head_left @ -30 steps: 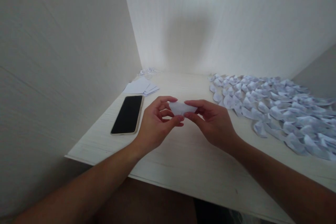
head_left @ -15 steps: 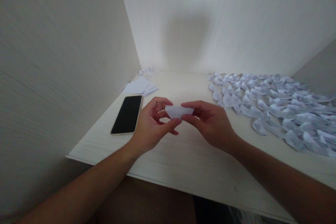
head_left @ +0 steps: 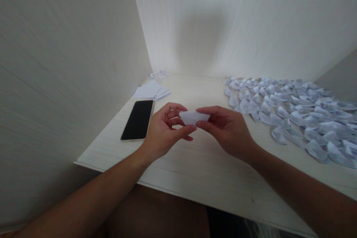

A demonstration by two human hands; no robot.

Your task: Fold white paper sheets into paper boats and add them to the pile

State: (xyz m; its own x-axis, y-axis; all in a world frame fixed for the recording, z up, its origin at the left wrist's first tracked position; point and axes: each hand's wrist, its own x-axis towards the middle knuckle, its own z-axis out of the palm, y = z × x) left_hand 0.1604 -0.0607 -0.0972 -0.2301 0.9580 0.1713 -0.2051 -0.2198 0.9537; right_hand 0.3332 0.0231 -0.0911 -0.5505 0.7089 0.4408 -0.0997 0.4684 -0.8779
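Note:
A small folded piece of white paper (head_left: pixel 193 116) is held above the pale wooden desk (head_left: pixel 195 163), between both hands. My left hand (head_left: pixel 164 132) pinches its left end with thumb and fingers. My right hand (head_left: pixel 225 128) pinches its right end the same way. Both hands hover over the middle of the desk, just right of a black phone (head_left: pixel 138 119).
The phone lies face up near the left wall. A small stack of white paper sheets (head_left: pixel 152 91) sits behind it, with paper scraps (head_left: pixel 158 74) in the back corner. Several folded paper pieces (head_left: pixel 290 113) cover the right side of the desk. Walls close in at left and back.
The hands and the paper stay almost in place; the fingers shift slightly on the paper. The view has shifted a little.

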